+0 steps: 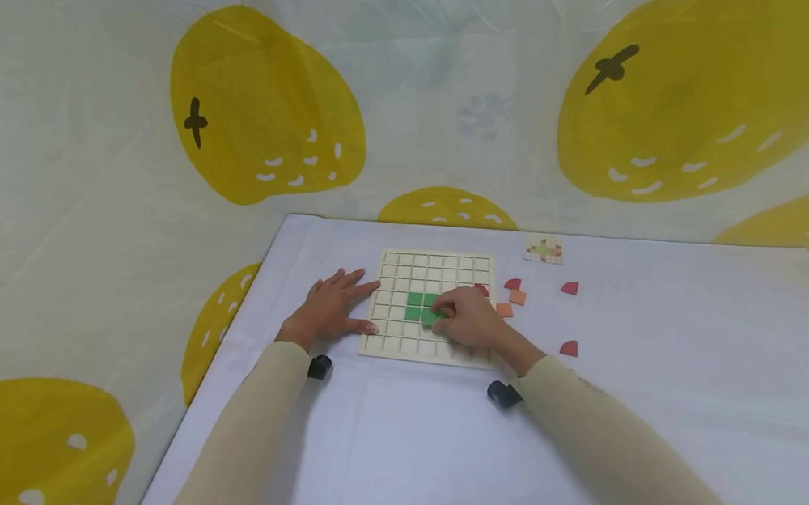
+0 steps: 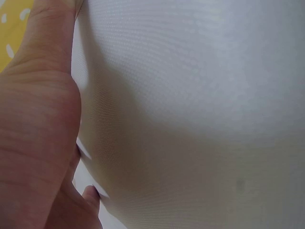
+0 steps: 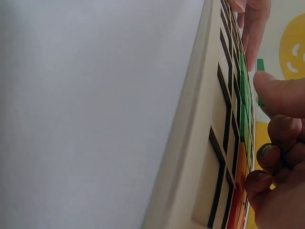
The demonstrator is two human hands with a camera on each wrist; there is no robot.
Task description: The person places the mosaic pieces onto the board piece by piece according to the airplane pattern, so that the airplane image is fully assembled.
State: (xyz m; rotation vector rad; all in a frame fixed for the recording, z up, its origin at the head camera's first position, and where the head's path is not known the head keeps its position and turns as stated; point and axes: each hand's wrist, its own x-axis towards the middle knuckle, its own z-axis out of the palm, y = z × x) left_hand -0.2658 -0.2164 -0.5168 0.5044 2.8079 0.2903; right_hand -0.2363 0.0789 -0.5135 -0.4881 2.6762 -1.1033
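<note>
A cream grid board [image 1: 443,269] lies on the white-covered table. Green square tiles [image 1: 414,314] sit side by side in its middle cells. My right hand [image 1: 472,317] is over the board's right half, and in the right wrist view it pinches a green square tile [image 3: 260,64] between thumb and finger, slightly off the board. Under this hand, an orange tile [image 3: 241,164] and a red piece [image 3: 234,210] show on the grid. My left hand [image 1: 329,308] lies with fingers spread, its thumb and a fingertip touching the board's left edge.
Right of the board are loose orange squares [image 1: 518,297] and red quarter-circle pieces [image 1: 570,288]. A small patterned card [image 1: 544,249] lies near the table's back edge. A curtain [image 1: 417,80] with yellow fruit prints hangs behind the table.
</note>
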